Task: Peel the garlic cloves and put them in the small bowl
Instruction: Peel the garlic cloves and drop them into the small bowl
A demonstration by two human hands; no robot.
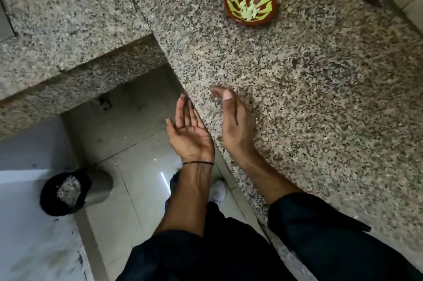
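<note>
We're seeing the small bowl point(251, 3), red-brown with green streaks, sitting upper right on the speckled granite counter point(320, 97); left hand point(190, 131) and right hand point(233, 120) are both spreading open, gripping nothing; tiled floor point(137, 166) lower left.

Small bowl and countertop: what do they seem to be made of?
The small bowl looks like glazed ceramic or glossy plastic: red-brown with a green pattern and a bright highlight inside; the picture cannot settle which. The countertop looks like polished granite: a speckled grey, tan and black grain, with a straight seam between slabs.
</note>
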